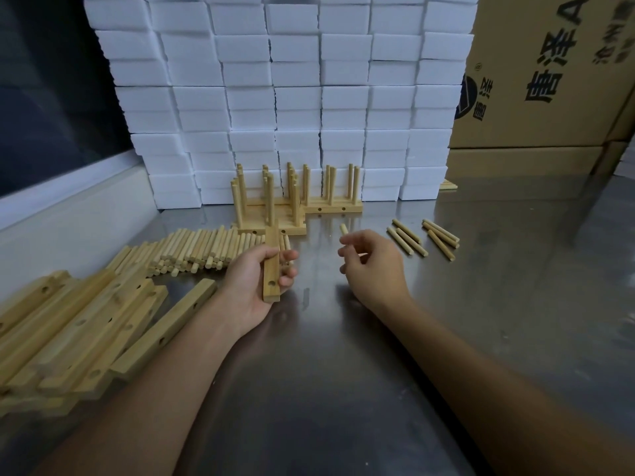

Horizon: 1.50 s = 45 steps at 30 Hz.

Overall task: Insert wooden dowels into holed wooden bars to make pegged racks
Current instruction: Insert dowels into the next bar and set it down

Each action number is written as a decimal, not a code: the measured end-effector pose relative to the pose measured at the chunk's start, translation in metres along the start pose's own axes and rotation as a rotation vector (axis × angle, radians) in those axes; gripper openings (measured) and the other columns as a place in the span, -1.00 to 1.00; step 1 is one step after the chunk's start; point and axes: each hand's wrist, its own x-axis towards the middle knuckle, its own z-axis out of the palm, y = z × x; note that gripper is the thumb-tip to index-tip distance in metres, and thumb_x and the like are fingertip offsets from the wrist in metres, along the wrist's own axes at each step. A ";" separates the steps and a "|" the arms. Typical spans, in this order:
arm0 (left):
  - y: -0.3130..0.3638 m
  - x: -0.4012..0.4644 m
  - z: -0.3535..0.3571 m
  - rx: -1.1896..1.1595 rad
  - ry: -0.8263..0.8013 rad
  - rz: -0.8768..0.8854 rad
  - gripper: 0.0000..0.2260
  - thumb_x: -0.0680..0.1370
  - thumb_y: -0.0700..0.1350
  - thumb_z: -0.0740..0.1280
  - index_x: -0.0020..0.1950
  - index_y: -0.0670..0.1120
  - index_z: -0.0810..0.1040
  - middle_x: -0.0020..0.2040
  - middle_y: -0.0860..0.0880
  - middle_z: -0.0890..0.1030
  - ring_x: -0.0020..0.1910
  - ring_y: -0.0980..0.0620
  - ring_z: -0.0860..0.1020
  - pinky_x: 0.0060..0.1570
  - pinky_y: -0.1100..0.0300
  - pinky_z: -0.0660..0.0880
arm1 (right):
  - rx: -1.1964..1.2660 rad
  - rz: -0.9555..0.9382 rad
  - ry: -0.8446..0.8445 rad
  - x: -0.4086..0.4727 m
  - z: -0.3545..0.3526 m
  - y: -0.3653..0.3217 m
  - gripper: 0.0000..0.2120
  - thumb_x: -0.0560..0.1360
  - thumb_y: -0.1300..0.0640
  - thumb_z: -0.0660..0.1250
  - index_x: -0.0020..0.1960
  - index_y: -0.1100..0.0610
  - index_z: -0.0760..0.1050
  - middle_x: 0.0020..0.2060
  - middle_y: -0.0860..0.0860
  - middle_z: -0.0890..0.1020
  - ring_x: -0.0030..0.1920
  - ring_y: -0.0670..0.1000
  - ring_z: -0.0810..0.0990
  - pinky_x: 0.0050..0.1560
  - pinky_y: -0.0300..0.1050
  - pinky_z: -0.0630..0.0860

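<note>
Holed wooden bar [272, 266] held in left hand [256, 286], above the metal table [343, 372], near centre. Fingers curled round it from the right side, thumb side on the left; bar points away from the person, one hole visible near its near end.

Right hand [371, 266] to the right of the bar, apart from it. Fingers curled, pinching a single dowel [343, 230] whose tip sticks up past the fingertips.

Loose dowels:
- large pile [206, 250] lying left of the left hand, just beyond it
- small group [422, 238] on the table, far right of the right hand, lying at angles

Stack of unpegged bars [79, 331] at near left, holes showing along their faces.

Finished pegged racks [292, 201] stand at far centre, dowels upright, against a wall of white foam blocks [292, 80]. Cardboard boxes [549, 80] at far right.
</note>
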 end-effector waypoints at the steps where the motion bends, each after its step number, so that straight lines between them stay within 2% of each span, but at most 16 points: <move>1: 0.000 0.000 0.000 -0.002 0.001 0.002 -0.87 0.63 -0.25 0.13 0.12 -0.24 0.43 -0.19 -0.16 0.58 -0.44 0.04 0.50 -0.53 0.30 0.39 | -0.001 0.032 0.002 0.001 0.000 0.000 -0.80 0.59 0.23 0.28 0.10 -0.05 0.46 -0.10 -0.09 0.61 -0.12 -0.10 0.62 -0.12 -0.23 0.61; 3: 0.000 0.001 -0.001 0.002 0.007 0.011 -0.84 0.63 -0.25 0.14 0.17 -0.24 0.42 -0.19 -0.16 0.58 -0.43 0.03 0.50 -0.53 0.29 0.40 | 0.012 0.037 0.002 0.002 0.000 0.000 -0.72 0.59 0.28 0.24 0.17 -0.06 0.39 -0.12 -0.07 0.58 -0.16 -0.13 0.59 -0.29 -0.31 0.55; 5: -0.001 0.002 -0.001 0.007 0.010 0.019 -0.83 0.63 -0.25 0.14 0.19 -0.25 0.42 -0.19 -0.16 0.58 -0.43 0.03 0.51 -0.53 0.29 0.40 | 0.010 -0.014 0.013 0.000 0.001 -0.002 -0.77 0.62 0.20 0.21 0.21 -0.05 0.42 -0.20 -0.06 0.57 -0.30 -0.19 0.55 -0.40 -0.34 0.48; 6: -0.001 0.003 -0.001 0.010 0.011 0.021 -0.83 0.63 -0.25 0.14 0.19 -0.25 0.42 -0.20 -0.16 0.58 -0.43 0.04 0.51 -0.53 0.29 0.40 | -0.015 -0.043 0.019 -0.001 0.001 -0.002 -0.87 0.63 0.10 0.22 0.16 -0.03 0.46 -0.24 -0.06 0.57 -0.33 -0.18 0.53 -0.39 -0.28 0.48; 7: -0.001 0.003 -0.001 0.013 0.012 0.022 -0.83 0.63 -0.25 0.14 0.17 -0.26 0.42 -0.21 -0.15 0.59 -0.44 0.04 0.51 -0.54 0.29 0.40 | -0.054 -0.069 0.027 -0.002 0.002 -0.003 -0.88 0.62 -0.02 0.24 0.07 -0.01 0.50 -0.29 -0.07 0.56 -0.34 -0.14 0.53 -0.35 -0.19 0.50; 9: -0.001 0.004 -0.001 0.015 0.013 0.026 -0.84 0.63 -0.25 0.14 0.15 -0.26 0.42 -0.23 -0.15 0.59 -0.45 0.04 0.51 -0.54 0.29 0.40 | -0.145 -0.101 0.051 -0.004 0.002 -0.002 -0.73 0.56 -0.19 0.28 -0.11 0.00 0.53 -0.36 -0.07 0.54 -0.35 -0.11 0.50 -0.29 -0.08 0.51; 12: -0.002 0.004 -0.001 0.011 0.016 0.031 -0.84 0.62 -0.25 0.14 0.16 -0.26 0.41 -0.22 -0.16 0.59 -0.45 0.04 0.51 -0.54 0.29 0.40 | -0.226 -0.114 0.086 -0.004 0.001 -0.002 -0.68 0.50 -0.26 0.32 -0.20 -0.02 0.55 -0.40 -0.09 0.54 -0.35 -0.11 0.51 -0.29 -0.12 0.51; 17: -0.002 0.004 -0.002 0.018 0.025 0.033 -0.80 0.64 -0.24 0.14 0.24 -0.27 0.39 -0.20 -0.16 0.58 -0.44 0.03 0.52 -0.54 0.28 0.41 | -0.242 -0.165 0.058 -0.004 0.003 -0.001 -0.76 0.55 -0.12 0.35 -0.06 0.05 0.64 -0.35 -0.12 0.59 -0.32 -0.13 0.56 -0.26 -0.15 0.58; 21: 0.000 0.003 -0.001 0.056 0.027 0.071 -0.85 0.66 -0.21 0.15 0.19 -0.12 0.45 -0.21 -0.14 0.59 -0.43 0.03 0.54 -0.59 0.29 0.36 | -0.204 -0.187 0.050 -0.004 0.003 -0.001 -0.84 0.59 0.02 0.32 0.04 0.07 0.63 -0.32 -0.11 0.59 -0.29 -0.13 0.56 -0.30 -0.32 0.52; 25: 0.000 0.002 0.000 0.107 0.004 0.085 -0.86 0.68 -0.18 0.15 0.13 -0.08 0.48 -0.24 -0.13 0.54 -0.46 0.03 0.48 -0.67 0.32 0.26 | -0.196 -0.181 0.069 -0.005 0.003 -0.002 -0.76 0.56 -0.12 0.32 -0.07 0.03 0.61 -0.37 -0.09 0.56 -0.34 -0.10 0.52 -0.28 -0.07 0.55; 28: 0.000 0.001 0.002 0.094 -0.011 0.075 -0.88 0.66 -0.20 0.13 0.09 -0.13 0.45 -0.24 -0.14 0.51 -0.48 0.03 0.43 -0.68 0.32 0.24 | -0.231 -0.188 0.072 -0.005 0.002 -0.002 -0.72 0.53 -0.18 0.34 -0.13 0.02 0.61 -0.41 -0.10 0.54 -0.37 -0.12 0.50 -0.32 -0.12 0.51; 33: -0.001 -0.002 0.012 0.004 -0.043 0.027 -0.87 0.61 -0.27 0.14 0.11 -0.22 0.43 -0.21 -0.16 0.56 -0.46 0.03 0.47 -0.63 0.30 0.29 | -0.207 -0.219 0.056 -0.006 0.003 -0.005 -0.77 0.54 -0.08 0.36 -0.14 0.05 0.63 -0.43 -0.11 0.55 -0.40 -0.12 0.50 -0.34 -0.15 0.53; 37: -0.008 -0.002 0.015 0.037 -0.024 0.017 -0.83 0.63 -0.26 0.17 0.19 -0.23 0.45 -0.22 -0.14 0.69 -0.44 0.01 0.52 -0.55 0.27 0.37 | -0.205 -0.266 0.060 -0.009 0.002 -0.007 -0.85 0.57 0.07 0.34 -0.03 0.10 0.64 -0.34 -0.07 0.60 -0.33 -0.08 0.55 -0.26 -0.03 0.58; 39: -0.010 0.000 0.015 0.053 -0.027 0.034 -0.85 0.64 -0.27 0.17 0.18 -0.24 0.46 -0.19 -0.16 0.70 -0.45 0.00 0.52 -0.57 0.26 0.36 | -0.213 -0.347 0.059 -0.011 0.001 -0.011 -0.87 0.57 0.15 0.32 0.04 0.13 0.63 -0.28 -0.03 0.63 -0.29 -0.06 0.57 -0.22 0.01 0.57; 42: -0.012 0.001 0.011 0.083 -0.089 0.056 -0.82 0.63 -0.31 0.17 0.18 -0.27 0.48 -0.19 -0.16 0.63 -0.44 0.01 0.48 -0.58 0.27 0.33 | -0.274 -0.469 -0.049 -0.017 0.003 -0.015 -0.83 0.59 0.12 0.32 0.14 0.12 0.59 -0.15 -0.03 0.68 -0.18 -0.04 0.64 -0.15 0.01 0.60; 45: -0.013 0.001 0.008 0.124 -0.146 0.078 -0.80 0.58 -0.38 0.16 0.13 -0.25 0.50 -0.26 -0.12 0.51 -0.43 0.04 0.47 -0.57 0.28 0.32 | -0.319 -0.517 -0.125 -0.019 0.004 -0.015 -0.84 0.59 0.09 0.33 0.13 0.09 0.59 -0.10 -0.06 0.69 -0.10 -0.06 0.66 -0.11 0.03 0.61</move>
